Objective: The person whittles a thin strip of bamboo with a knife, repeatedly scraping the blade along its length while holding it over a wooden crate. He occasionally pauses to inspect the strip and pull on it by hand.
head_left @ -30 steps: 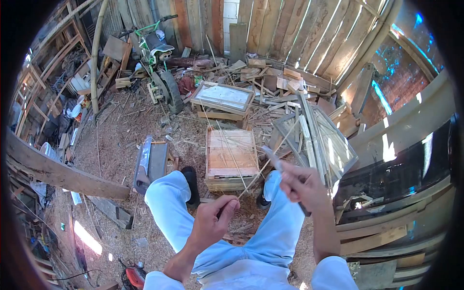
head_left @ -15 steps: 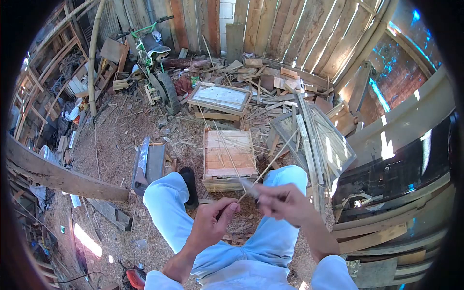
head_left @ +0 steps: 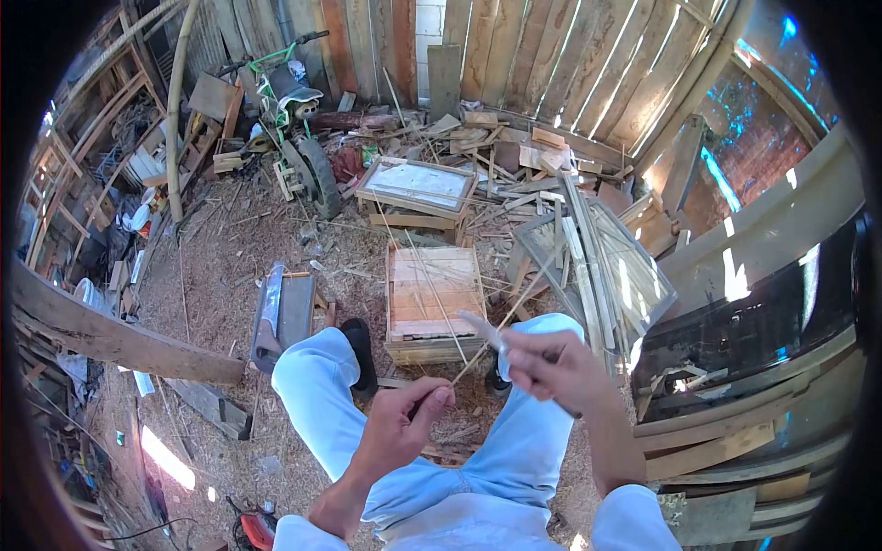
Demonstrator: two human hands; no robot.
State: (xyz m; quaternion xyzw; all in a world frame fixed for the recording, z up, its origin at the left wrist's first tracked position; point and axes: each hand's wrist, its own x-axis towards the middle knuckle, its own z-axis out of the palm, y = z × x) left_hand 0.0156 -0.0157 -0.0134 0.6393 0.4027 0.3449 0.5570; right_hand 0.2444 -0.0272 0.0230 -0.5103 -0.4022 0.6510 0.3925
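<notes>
My left hand [head_left: 404, 424] is closed in a pinch on the end of a thin wooden strip [head_left: 522, 301], low between my knees. The strip slants up and to the right from these fingers. My right hand [head_left: 559, 372] is wrapped round a knife [head_left: 481, 328], over my right thigh. Its pale blade points up and left and crosses close by the strip; the handle is mostly hidden in the fist. Beyond both hands stands a low wooden box [head_left: 434, 292] with slatted boards on top, and more thin strips lie across it.
A handsaw [head_left: 270, 312] lies on a small dark-topped stool [head_left: 296, 308] by my left knee. A framed panel [head_left: 418, 184] sits ahead, with scrap wood around it. Long boards [head_left: 588, 275] lean at the right. A green motorbike [head_left: 296, 115] stands at the back left.
My right hand with the knife has moved up and right, away from my left hand. The left hand keeps its pinch in about the same place.
</notes>
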